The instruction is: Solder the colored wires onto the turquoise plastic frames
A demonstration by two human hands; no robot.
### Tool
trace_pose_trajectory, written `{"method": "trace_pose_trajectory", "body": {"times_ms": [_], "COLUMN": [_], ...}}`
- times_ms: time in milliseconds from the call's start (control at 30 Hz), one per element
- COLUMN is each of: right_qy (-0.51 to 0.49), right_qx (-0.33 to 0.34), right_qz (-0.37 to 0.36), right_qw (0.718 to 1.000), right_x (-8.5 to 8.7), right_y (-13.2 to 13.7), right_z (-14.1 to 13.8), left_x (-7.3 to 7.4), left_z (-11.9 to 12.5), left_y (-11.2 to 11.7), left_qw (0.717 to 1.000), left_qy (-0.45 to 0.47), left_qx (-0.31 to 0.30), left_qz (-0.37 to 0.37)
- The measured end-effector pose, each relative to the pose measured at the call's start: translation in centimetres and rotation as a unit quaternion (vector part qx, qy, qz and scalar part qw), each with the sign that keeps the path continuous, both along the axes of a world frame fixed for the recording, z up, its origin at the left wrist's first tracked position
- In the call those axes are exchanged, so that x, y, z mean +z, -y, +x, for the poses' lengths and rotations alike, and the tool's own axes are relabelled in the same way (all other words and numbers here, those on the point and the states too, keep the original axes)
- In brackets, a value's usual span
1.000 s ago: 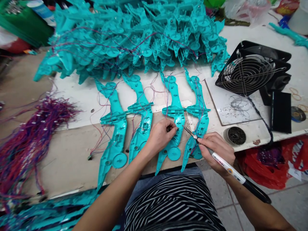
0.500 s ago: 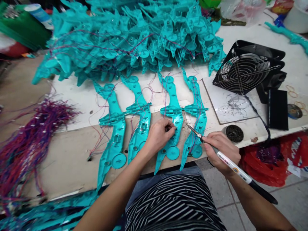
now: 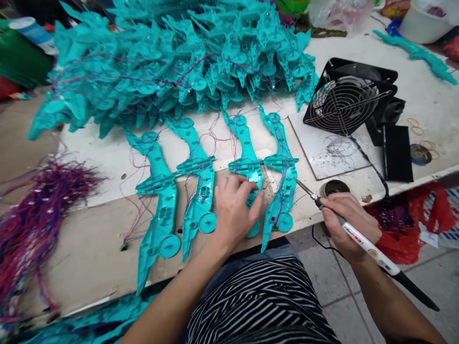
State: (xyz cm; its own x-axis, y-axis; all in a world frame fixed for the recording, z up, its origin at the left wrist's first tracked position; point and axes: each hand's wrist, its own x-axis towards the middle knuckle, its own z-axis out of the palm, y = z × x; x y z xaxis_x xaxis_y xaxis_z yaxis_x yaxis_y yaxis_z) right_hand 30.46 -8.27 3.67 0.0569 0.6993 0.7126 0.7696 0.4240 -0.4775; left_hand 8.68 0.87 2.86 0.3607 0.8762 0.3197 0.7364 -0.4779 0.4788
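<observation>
My right hand point(image 3: 353, 224) grips a soldering iron point(image 3: 369, 246) by its white and grey handle, the metal tip pointing up and left near the rightmost turquoise plastic shell point(image 3: 287, 186). My left hand point(image 3: 236, 205) lies over the lower half of the shell beside it, a similar turquoise shell point(image 3: 247, 141), with thumb and fingers apart; part of that shell is hidden beneath. Further left are two more turquoise shells point(image 3: 167, 203) point(image 3: 204, 177). Thin red and purple wires run over the shells, and a small dark part sits at the rightmost one's lower end.
Behind the row is a large heap of turquoise shells point(image 3: 186, 52). A bundle of red and purple wires point(image 3: 46, 205) lies at left. To the right are a black fan point(image 3: 344, 102), a white board with thin wire point(image 3: 311, 153), a small round tin point(image 3: 335, 187) and a black box point(image 3: 397, 153).
My left hand has gone from pinched fingers to spread ones over the shell. My right hand has moved right with the soldering iron, away from the shells. The view has shifted slightly.
</observation>
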Motion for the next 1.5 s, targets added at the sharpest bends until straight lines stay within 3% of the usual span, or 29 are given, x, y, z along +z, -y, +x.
{"method": "trace_pose_trajectory", "body": {"times_ms": [133, 267, 433, 633, 900, 1167, 1367, 1500], "right_qy": [0.0, -0.04, -0.161, -0.093, -0.061, -0.057, -0.059, -0.069], "right_qx": [-0.014, -0.044, -0.051, -0.096, -0.116, -0.123, -0.126, -0.137], "right_qz": [0.001, 0.014, 0.0, -0.019, -0.009, 0.006, 0.018, 0.028], "right_qw": [1.0, 0.998, 0.986, 0.991, 0.991, 0.991, 0.99, 0.988], "right_x": [0.2, -0.9, -2.6, -1.5, -1.6, -1.1, -0.8, -0.8], "right_y": [0.5, 1.0, 1.4, 1.1, 1.5, 1.8, 2.1, 2.5], "right_z": [0.4, 0.6, 0.6, 0.3, 1.2, 1.6, 1.6, 1.8], "left_x": [0.5, 0.4, 0.7, 0.1, 0.3, -0.4, -1.1, -0.3], "left_z": [2.1, 3.8, 6.3, 9.3, 9.7, 10.2, 10.4, 9.3], "left_y": [1.9, 2.3, 1.5, -0.2, 0.2, 1.5, 2.1, 1.6], "left_qw": [0.996, 0.992, 0.982, 0.97, 0.963, 0.952, 0.961, 0.98], "left_qy": [-0.05, -0.089, -0.156, -0.206, -0.207, -0.253, -0.216, -0.038], "left_qx": [-0.073, -0.092, -0.104, -0.126, -0.162, -0.171, -0.168, -0.132], "left_qz": [-0.015, -0.019, -0.02, -0.003, -0.06, -0.03, -0.044, -0.143]}}
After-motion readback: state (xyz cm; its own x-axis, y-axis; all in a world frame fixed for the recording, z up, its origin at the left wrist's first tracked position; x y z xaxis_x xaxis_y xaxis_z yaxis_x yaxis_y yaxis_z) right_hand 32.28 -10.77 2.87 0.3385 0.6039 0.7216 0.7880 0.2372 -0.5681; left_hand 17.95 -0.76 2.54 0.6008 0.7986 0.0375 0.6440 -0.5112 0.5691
